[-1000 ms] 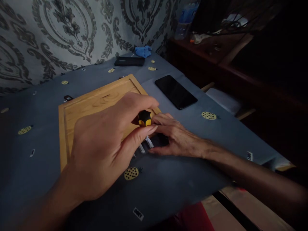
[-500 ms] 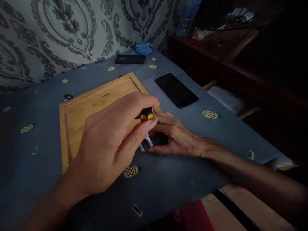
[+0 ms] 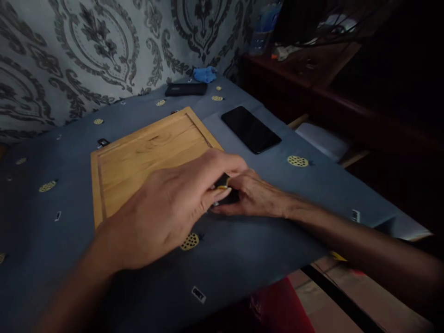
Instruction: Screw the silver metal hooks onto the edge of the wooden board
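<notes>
A screwdriver (image 3: 221,181) with a black and yellow handle is gripped by my left hand (image 3: 166,203); most of it is hidden behind the fingers. The handle stands over the near right corner of a wooden board (image 3: 156,148) with a raised rim. My right hand (image 3: 258,196) curls around that same corner, its thumb low and its fingers touching my left fingertips. Between thumb and fingers sits a dark piece (image 3: 231,198), too shaded to identify. Two small black clips, a left one (image 3: 103,142) and a right one (image 3: 174,112), stick out along the board's far edge.
A black phone (image 3: 250,129) lies right of the board on the blue pineapple-print cloth (image 3: 263,249). Behind are a dark phone case (image 3: 186,89) and a crumpled blue cloth (image 3: 205,74). A bottle (image 3: 264,30) stands on the dark wooden furniture (image 3: 249,62) beside an open drawer (image 3: 321,142).
My left hand has moved down and right with the screwdriver, closing against my right fingers. The metal prongs seen below the handle are now mostly covered. The view has shifted slightly.
</notes>
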Demonstrator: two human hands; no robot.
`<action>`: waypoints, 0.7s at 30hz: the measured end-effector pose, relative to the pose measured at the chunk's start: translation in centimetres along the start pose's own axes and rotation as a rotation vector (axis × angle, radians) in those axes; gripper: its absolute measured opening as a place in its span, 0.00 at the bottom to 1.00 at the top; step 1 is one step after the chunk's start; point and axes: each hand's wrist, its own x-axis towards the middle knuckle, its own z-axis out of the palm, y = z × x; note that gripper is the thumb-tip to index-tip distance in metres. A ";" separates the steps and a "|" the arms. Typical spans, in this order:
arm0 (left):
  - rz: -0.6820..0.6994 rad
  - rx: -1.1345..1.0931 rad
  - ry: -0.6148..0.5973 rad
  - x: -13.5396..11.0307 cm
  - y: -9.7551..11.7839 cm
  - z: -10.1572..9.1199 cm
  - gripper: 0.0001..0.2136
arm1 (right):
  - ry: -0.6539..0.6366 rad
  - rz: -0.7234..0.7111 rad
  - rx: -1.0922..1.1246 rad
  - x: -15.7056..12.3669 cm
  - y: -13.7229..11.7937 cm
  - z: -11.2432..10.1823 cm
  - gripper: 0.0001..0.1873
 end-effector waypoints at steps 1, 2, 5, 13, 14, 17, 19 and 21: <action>-0.006 0.066 0.028 0.0 -0.2 -0.1 0.09 | 0.013 -0.025 -0.008 0.0 0.1 0.0 0.15; -0.002 0.129 0.048 -0.1 -0.3 -0.2 0.08 | 0.026 -0.044 -0.014 0.0 0.1 0.1 0.17; 0.056 0.264 0.088 -0.2 -0.5 -0.2 0.07 | 0.031 -0.064 -0.021 0.1 0.3 0.2 0.20; 0.076 0.372 0.290 -0.4 -0.1 0.6 0.04 | 0.021 -0.052 -0.027 0.3 0.2 0.1 0.21; 0.068 0.373 0.322 -0.4 -0.1 0.7 0.03 | 0.016 -0.052 -0.025 0.3 0.2 0.1 0.20; 0.025 0.398 0.376 -0.5 0.1 0.9 0.05 | 0.011 -0.057 -0.017 0.2 0.3 0.1 0.20; 0.013 0.402 0.367 -0.6 0.2 0.9 0.07 | 0.026 -0.066 -0.016 0.2 0.4 0.2 0.20; 0.017 0.388 0.325 -0.6 0.3 0.7 0.08 | 0.040 -0.074 -0.015 0.1 0.6 0.3 0.20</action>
